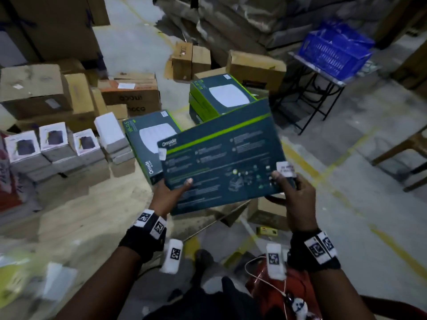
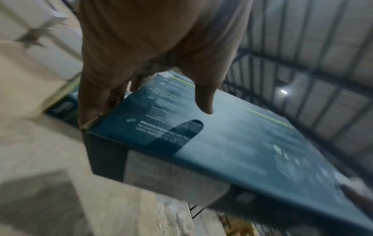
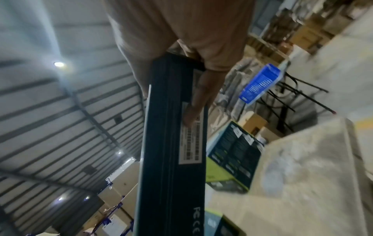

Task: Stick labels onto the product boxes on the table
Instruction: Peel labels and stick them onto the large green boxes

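Note:
I hold a flat dark teal product box point(image 1: 221, 158) in the air with both hands, its printed back face up. My left hand point(image 1: 172, 192) grips its near left corner, thumb on top and fingers underneath. My right hand point(image 1: 293, 188) grips the near right corner, thumb on top beside a white label point(image 1: 286, 169) stuck there. In the left wrist view my thumb point(image 2: 203, 99) lies on the box point(image 2: 232, 143). In the right wrist view my fingers point(image 3: 199, 99) curl round the box's side wall point(image 3: 171, 143), over a barcode sticker.
Another teal box point(image 1: 147, 137) lies on the table point(image 1: 80, 218) behind, and a stack of green-edged ones point(image 1: 219, 98) stands further back. Small white boxes point(image 1: 55, 144) and brown cartons point(image 1: 34, 88) fill the left. A blue crate point(image 1: 335, 51) sits on a stand at right.

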The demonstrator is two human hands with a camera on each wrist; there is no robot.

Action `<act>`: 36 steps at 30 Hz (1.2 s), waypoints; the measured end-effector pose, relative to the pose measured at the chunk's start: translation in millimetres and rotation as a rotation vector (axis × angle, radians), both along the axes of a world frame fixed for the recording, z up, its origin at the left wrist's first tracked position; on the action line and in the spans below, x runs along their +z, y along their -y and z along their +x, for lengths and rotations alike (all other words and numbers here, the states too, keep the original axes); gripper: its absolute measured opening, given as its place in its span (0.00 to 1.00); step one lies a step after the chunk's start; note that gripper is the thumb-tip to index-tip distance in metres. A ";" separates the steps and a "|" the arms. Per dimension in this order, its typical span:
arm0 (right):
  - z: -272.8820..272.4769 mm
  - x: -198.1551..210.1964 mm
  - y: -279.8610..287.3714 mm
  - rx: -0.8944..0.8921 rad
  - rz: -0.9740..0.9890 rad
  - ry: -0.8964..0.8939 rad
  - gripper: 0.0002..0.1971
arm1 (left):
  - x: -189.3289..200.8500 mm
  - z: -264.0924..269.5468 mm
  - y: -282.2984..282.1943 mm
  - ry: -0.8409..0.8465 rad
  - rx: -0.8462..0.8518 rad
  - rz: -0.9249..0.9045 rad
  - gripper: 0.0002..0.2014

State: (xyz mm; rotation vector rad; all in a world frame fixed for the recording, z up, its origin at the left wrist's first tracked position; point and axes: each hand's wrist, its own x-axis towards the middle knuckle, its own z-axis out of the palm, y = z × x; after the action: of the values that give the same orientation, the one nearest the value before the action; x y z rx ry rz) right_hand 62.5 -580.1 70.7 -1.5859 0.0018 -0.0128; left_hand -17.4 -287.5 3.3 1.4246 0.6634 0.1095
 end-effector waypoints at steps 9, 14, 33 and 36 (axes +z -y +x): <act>-29.1 -83.5 -41.5 0.280 -0.013 -0.334 0.25 | -62.3 -111.1 -55.1 -0.375 0.110 0.034 0.23; -41.1 -138.4 -90.2 0.537 -0.138 -0.464 0.22 | -91.8 -182.9 -75.5 -0.556 0.201 0.147 0.32; 21.9 -206.1 -119.7 0.836 -0.638 -0.096 0.28 | -116.6 -161.7 -73.3 -0.659 0.364 0.692 0.44; 33.2 -201.9 -122.6 0.907 -0.659 0.126 0.16 | -119.4 -139.1 -61.3 -0.558 0.174 0.851 0.36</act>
State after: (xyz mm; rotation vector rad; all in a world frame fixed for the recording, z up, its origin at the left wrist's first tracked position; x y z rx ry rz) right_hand 95.7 -457.5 -131.2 -2.1038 -0.8952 0.6508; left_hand -156.5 -226.2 -116.1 2.2451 1.2974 0.1399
